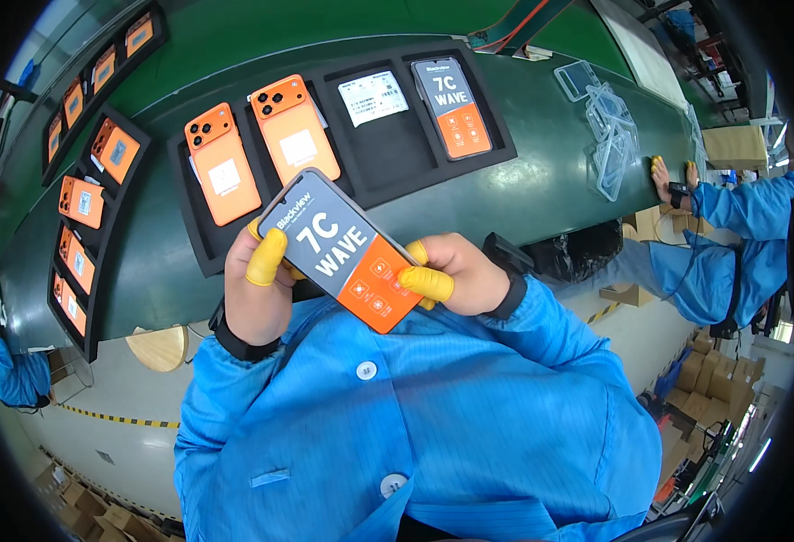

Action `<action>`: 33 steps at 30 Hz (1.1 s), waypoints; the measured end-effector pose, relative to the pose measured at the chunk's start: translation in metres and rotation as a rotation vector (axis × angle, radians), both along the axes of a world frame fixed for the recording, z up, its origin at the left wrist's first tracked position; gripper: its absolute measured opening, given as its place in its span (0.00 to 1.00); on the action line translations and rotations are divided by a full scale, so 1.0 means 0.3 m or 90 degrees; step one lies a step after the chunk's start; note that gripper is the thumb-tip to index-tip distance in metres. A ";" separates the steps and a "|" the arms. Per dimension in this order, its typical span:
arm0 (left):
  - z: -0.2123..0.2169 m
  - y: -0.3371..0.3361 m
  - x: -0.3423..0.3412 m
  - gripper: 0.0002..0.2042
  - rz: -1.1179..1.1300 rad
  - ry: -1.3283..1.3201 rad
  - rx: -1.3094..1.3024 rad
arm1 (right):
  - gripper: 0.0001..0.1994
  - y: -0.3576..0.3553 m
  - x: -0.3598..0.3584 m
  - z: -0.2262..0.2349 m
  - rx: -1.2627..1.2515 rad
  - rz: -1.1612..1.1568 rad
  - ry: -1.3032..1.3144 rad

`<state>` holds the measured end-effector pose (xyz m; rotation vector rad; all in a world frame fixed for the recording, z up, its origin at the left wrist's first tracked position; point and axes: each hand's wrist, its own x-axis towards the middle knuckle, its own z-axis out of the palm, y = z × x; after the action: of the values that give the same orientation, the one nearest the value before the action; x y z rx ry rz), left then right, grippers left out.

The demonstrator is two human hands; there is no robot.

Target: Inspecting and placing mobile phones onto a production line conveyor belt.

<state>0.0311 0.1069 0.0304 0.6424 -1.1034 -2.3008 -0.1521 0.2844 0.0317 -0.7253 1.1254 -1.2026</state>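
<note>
A: Both hands clamp one phone [342, 250] above the near edge of the belt [541, 181]: left hand [257, 289], right hand [460, 275].

B: Its screen film, grey over orange, seems not yet peeled. In the black tray [397, 135]: two orange phones [261, 144] face down with white labels, one white card [372, 98], one filmed phone [452, 107].

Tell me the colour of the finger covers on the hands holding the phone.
Yellow. The finger covers on both hands show best in the head view, gripping the phone.
</note>
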 end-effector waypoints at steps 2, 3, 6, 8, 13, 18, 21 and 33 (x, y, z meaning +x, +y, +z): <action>0.002 0.000 0.000 0.14 0.010 0.006 0.010 | 0.12 0.000 -0.002 0.004 0.009 0.005 0.010; 0.006 0.002 0.001 0.14 0.010 0.005 0.011 | 0.13 0.001 -0.005 0.006 0.023 0.011 0.013; 0.004 0.007 0.008 0.13 0.023 -0.012 -0.003 | 0.14 0.005 -0.016 -0.001 0.040 0.039 0.085; -0.018 0.000 0.018 0.13 0.002 -0.024 -0.043 | 0.14 0.008 -0.027 -0.007 0.043 0.061 0.155; -0.005 -0.012 0.026 0.13 -0.007 -0.030 -0.009 | 0.15 0.010 -0.033 -0.004 0.029 0.083 0.220; -0.038 -0.052 0.059 0.14 -0.040 -0.048 -0.035 | 0.14 0.008 -0.024 0.003 0.049 0.077 0.201; -0.055 -0.056 0.069 0.17 -0.044 -0.065 -0.078 | 0.13 0.015 -0.017 -0.021 0.070 0.074 0.109; -0.011 -0.048 0.073 0.14 -0.027 -0.070 -0.097 | 0.12 0.011 0.005 -0.042 0.058 -0.067 0.003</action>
<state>0.0531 0.0924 0.0271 0.6998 -1.3406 -2.2121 -0.1506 0.2876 0.0191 -0.6063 1.2262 -1.2305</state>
